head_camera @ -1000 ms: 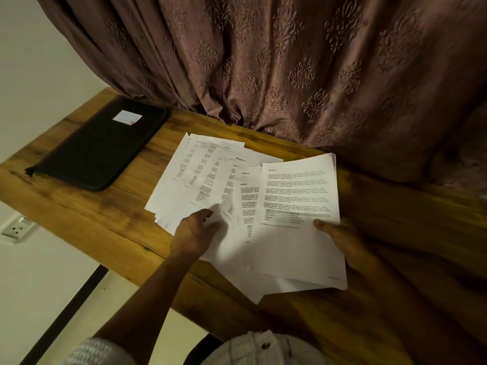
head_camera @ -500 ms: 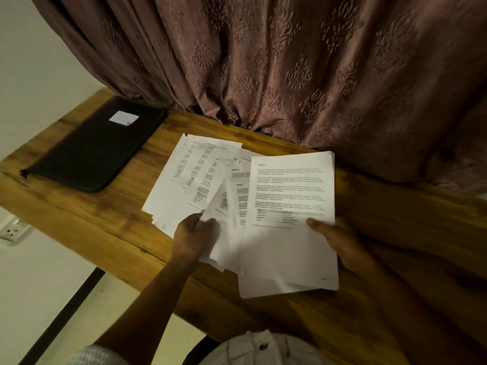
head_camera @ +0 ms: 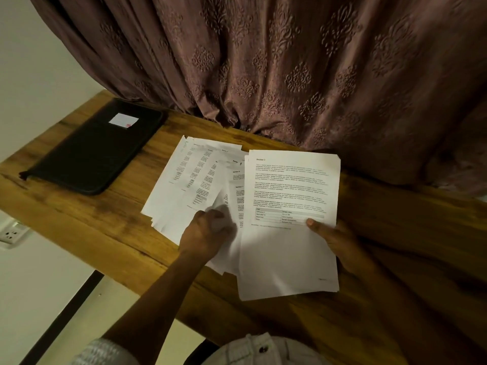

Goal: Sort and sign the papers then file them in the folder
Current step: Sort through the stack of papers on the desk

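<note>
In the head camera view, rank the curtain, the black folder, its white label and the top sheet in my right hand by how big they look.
1. curtain
2. top sheet, though it is nearer the camera than the folder, so this is unsure
3. black folder
4. white label

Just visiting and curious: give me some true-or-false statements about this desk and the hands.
1. The black folder lies closed on the table. True.
2. The left hand rests on the folder. False: it grips the fanned sheets, apart from the folder.
3. The right hand holds a stack of papers, thumb on top. True.
4. A pen lies on the papers. False: no pen is in view.
5. A curtain hangs behind the table. True.
</note>
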